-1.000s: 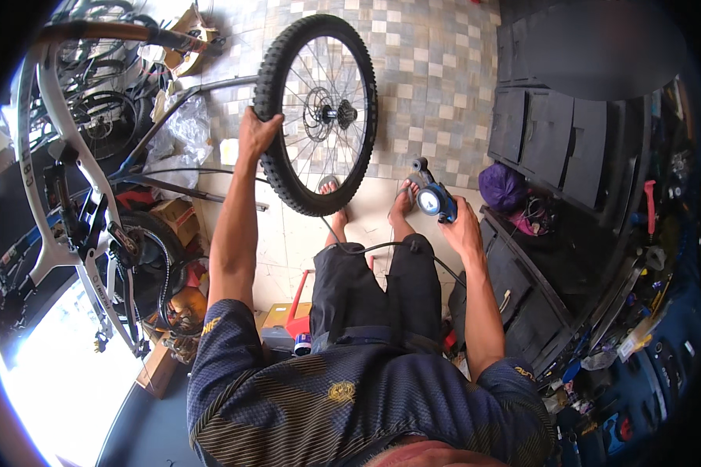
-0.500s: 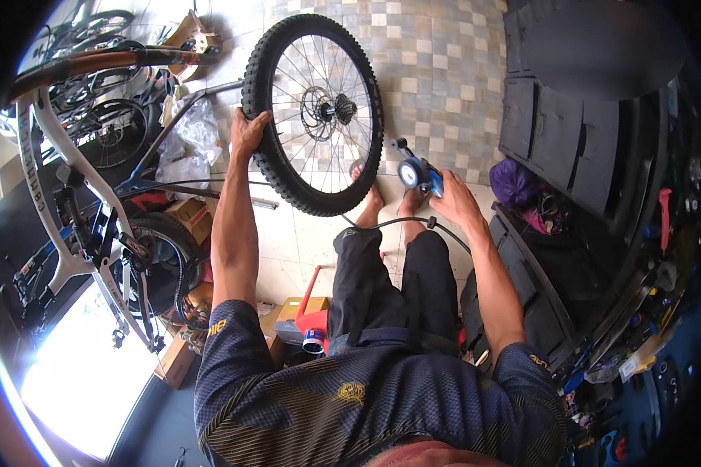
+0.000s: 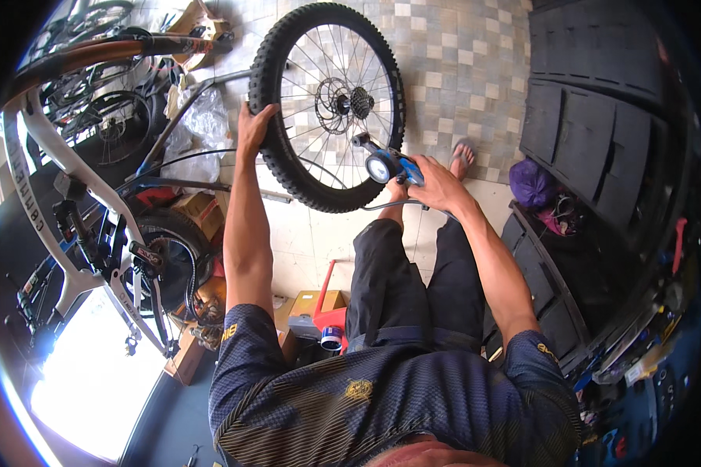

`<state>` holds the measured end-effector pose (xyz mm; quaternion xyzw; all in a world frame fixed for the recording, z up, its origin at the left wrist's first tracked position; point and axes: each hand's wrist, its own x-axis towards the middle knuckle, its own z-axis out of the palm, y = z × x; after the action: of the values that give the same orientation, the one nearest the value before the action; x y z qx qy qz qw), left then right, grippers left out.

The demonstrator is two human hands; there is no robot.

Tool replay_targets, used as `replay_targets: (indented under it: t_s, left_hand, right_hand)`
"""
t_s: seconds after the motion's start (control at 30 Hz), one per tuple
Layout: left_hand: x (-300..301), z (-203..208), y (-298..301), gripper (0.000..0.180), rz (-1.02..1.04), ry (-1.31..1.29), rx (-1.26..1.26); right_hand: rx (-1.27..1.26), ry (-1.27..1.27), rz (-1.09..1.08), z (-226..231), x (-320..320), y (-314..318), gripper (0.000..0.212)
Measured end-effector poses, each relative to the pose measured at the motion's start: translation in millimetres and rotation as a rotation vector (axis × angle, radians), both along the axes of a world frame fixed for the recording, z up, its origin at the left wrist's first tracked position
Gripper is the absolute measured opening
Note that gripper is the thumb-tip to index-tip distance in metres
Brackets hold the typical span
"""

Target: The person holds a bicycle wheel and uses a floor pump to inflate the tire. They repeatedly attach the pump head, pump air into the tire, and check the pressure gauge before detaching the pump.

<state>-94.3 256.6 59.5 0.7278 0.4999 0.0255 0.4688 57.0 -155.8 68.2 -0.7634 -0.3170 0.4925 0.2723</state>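
A bicycle wheel with a knobby black tyre, brake disc and cassette stands in front of me, tilted to face up toward the view. My left hand is closed around the tyre's left side, thumb on top. In my right hand is a blue tyre inflator with a round dial gauge, fingers wrapped around its body. Its head overlaps the lower right of the wheel in view; whether it touches, I cannot tell. A black hose hangs from the inflator and passes below the tyre.
A white bicycle frame fills the left side, with a tyre and boxes below it. Black drawers line the right, near a purple bundle. A red stand is beside my legs. Tiled floor lies beyond.
The inflator in my right hand has moved left relative to the wheel and now overlaps its rim area. My right foot has stepped outward to the right. My left hand still grips the tyre.
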Motion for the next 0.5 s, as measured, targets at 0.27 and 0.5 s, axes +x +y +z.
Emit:
replay_targets:
  t_s: [0.27,0.5]
  left_hand:
    - [-98,-52,55,0.069,0.396,0.048,-0.187]
    - [-121,-78,50,0.051,0.561,-0.035,-0.300]
  right_hand:
    - [0.028,0.205,0.014,-33,-5,27,0.067]
    - [-0.026,0.231,0.058,-61,7,16,0.063]
